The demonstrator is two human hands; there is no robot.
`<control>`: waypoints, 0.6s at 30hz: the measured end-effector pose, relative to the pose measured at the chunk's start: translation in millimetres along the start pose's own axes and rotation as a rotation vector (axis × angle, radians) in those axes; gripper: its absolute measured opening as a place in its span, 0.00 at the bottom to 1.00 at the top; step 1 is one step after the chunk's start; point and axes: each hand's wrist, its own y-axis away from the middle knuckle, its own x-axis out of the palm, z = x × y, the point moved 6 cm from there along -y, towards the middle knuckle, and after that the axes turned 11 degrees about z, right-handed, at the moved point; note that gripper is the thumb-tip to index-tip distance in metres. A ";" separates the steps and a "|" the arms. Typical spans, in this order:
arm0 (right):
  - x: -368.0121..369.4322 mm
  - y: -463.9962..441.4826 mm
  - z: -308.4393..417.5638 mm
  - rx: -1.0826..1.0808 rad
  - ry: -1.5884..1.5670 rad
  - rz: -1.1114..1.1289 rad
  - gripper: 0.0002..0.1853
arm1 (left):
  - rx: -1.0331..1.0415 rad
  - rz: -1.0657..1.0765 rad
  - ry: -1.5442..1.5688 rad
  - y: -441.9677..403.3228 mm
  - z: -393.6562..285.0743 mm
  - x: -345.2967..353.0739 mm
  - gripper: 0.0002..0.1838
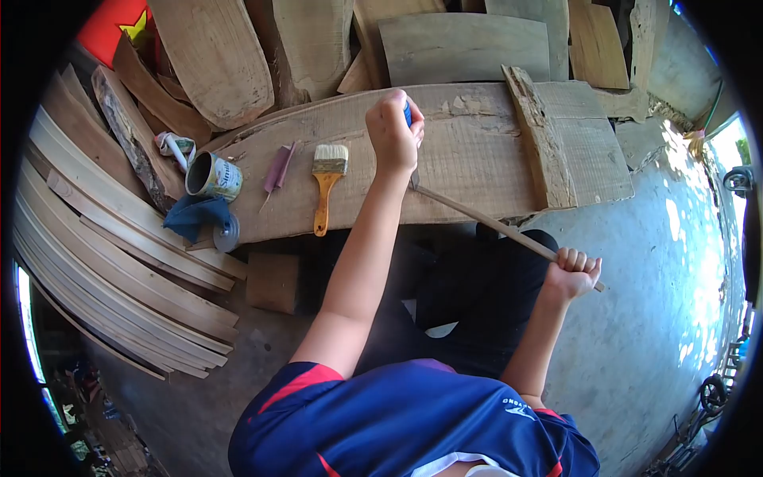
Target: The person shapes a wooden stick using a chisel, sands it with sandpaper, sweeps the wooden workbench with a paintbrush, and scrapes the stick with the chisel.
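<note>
My left hand [395, 131] is a closed fist around a blue-handled tool [408, 114], most of its handle hidden by the fingers. A short grey metal end [414, 180] shows below the fist, at the far end of a thin wooden stick [485, 220]. That end of the stick lies over a thick wooden plank [469, 171]. My right hand [574, 272] wraps round the stick's lower end, a short piece poking out past the fist. Left of my left hand, a paintbrush [326, 187] and a purple strip-like item with a thin tip [278, 171] lie on the plank.
A tin can [214, 176], a blue cloth [195, 216] and a clear disc [227, 233] are on the left. A rough timber strip [537, 139] crosses the plank at right. Curved wooden strips [119, 262] are stacked at left; boards [465, 48] stand behind.
</note>
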 end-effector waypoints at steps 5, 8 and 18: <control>25.8 2.2 9.0 -0.046 -0.041 0.180 0.26 | 0.001 0.073 0.006 -8.8 -15.8 15.2 0.22; 28.5 -3.2 3.0 -0.014 -0.068 0.174 0.26 | 0.005 0.044 -0.010 -7.0 -12.9 11.1 0.22; -22.9 -2.2 -8.6 0.020 -0.053 -0.029 0.25 | 0.001 0.089 -0.017 7.9 -0.8 -2.2 0.22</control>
